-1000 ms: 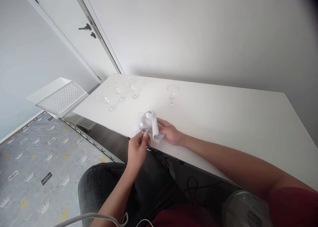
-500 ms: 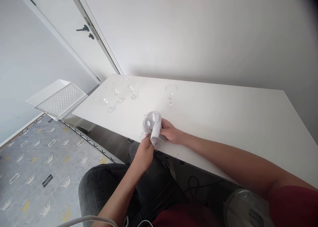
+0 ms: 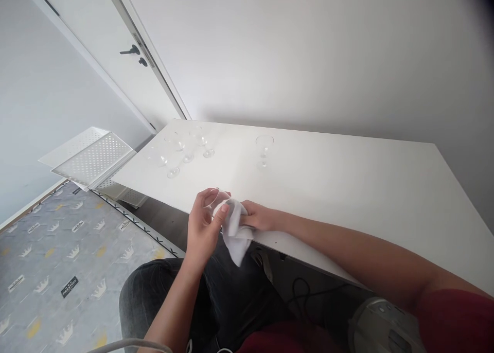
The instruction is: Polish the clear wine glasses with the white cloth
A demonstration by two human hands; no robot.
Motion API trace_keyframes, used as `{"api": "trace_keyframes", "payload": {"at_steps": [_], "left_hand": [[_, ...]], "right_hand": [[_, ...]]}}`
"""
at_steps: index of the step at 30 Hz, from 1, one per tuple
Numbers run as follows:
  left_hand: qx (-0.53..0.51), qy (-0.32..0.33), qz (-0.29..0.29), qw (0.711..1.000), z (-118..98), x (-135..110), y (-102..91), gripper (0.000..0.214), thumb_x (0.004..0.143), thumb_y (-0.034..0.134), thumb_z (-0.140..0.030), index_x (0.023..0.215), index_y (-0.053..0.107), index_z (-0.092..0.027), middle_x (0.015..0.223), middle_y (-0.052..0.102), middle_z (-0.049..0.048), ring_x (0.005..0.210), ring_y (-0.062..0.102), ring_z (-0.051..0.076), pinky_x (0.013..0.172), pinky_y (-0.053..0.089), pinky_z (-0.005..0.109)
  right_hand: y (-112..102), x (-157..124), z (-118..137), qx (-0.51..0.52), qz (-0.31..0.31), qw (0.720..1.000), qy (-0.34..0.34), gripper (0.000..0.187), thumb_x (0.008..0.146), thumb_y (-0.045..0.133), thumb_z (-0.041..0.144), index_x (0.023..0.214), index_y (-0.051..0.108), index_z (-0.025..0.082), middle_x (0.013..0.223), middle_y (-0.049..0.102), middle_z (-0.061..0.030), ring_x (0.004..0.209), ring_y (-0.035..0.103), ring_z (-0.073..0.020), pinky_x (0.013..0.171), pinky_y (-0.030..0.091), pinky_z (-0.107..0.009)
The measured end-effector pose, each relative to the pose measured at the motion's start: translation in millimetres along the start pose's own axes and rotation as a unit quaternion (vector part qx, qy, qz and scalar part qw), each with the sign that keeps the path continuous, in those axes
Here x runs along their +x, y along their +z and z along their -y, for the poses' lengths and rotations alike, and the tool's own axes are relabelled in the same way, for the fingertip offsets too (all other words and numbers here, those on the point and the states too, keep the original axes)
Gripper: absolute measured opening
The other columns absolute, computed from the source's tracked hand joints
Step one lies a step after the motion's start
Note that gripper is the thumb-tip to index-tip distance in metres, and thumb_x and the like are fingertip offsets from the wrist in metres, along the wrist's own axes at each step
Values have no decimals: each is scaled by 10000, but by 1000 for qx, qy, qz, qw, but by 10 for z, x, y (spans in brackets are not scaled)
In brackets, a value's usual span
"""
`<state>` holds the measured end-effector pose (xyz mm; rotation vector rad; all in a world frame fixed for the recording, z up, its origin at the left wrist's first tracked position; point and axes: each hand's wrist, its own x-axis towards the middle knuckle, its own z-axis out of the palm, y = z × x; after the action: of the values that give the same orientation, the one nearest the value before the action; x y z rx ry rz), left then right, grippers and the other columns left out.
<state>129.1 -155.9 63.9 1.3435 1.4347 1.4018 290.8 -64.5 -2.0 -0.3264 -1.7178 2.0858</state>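
My left hand (image 3: 204,224) is wrapped round the bowl of a clear stemmed glass (image 3: 218,198), thumb on the near side and fingers behind. The glass is tilted, its rim up and to the left. A white cloth (image 3: 237,234) covers its lower part and hangs down past the table's front edge. From the right, my right hand (image 3: 257,215) grips the cloth against the glass; its fingertips are partly hidden by the fabric. The glass's stem and foot are hidden.
On the white table (image 3: 328,188) a lone stemmed glass (image 3: 264,146) stands near the middle. Several more glasses (image 3: 175,149) stand grouped at the left end. Perforated white panels (image 3: 92,160) jut out beside that end. A patterned mattress (image 3: 69,270) lies at lower left.
My left hand has gone from low at the glass up to its bowl. The glass has tilted left, the cloth now hangs lower, and my right hand has shifted slightly down.
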Motion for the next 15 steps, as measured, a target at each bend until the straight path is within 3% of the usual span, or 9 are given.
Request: {"api": "trace_keyframes", "payload": {"at_steps": [2,3,5,7,9,12,15], "left_hand": [[111,29,-80,990,-27,-48,56,459,924,797,-450,1282,603,-238,1256,746,124,1295,682,308,1078,553,476],[143,39,-93,985,-37,-62,67,465,913,811,-439,1280,608,-238,1253,747,118,1288,685,303,1089,544,473],[114,41,-65,991,-31,-61,51,453,921,801,-442,1275,610,-233,1208,761,113,1226,715,296,1064,558,471],[-5,23,-3,1000,8,-28,3,447,950,755,-492,1274,609,-220,1154,776,120,1145,748,299,1012,587,480],[-102,8,33,994,55,12,-45,469,957,733,-533,1275,615,-210,1150,780,131,1102,762,305,996,595,494],[-120,43,-20,992,57,41,-73,439,951,761,-486,1271,626,-216,1203,766,130,1120,755,288,1035,578,484],[-64,141,-153,976,-44,46,-77,414,969,747,-452,1291,608,-233,1238,735,121,1128,748,275,934,615,428]], "right_hand": [[26,11,16,-95,-70,992,-45,274,871,809,396,838,641,182,763,611,25,719,519,-133,678,420,-269],[30,11,16,-115,-87,988,-57,264,868,809,376,827,630,187,753,603,31,713,510,-130,676,415,-268],[15,4,-1,-78,-38,995,-42,305,868,809,407,784,618,185,711,571,36,674,486,-123,645,403,-266],[-24,-3,-39,24,58,998,16,400,840,830,504,749,621,174,673,539,36,634,474,-117,604,395,-264],[-67,9,-86,117,89,988,56,467,791,865,570,762,643,161,680,551,28,630,487,-114,592,400,-260],[-117,65,-125,181,-20,983,29,456,782,895,557,853,702,150,759,628,0,689,551,-120,649,456,-260],[-148,110,-86,220,-175,960,-15,408,815,875,549,915,750,174,803,666,-13,740,602,-140,690,510,-271]]}}
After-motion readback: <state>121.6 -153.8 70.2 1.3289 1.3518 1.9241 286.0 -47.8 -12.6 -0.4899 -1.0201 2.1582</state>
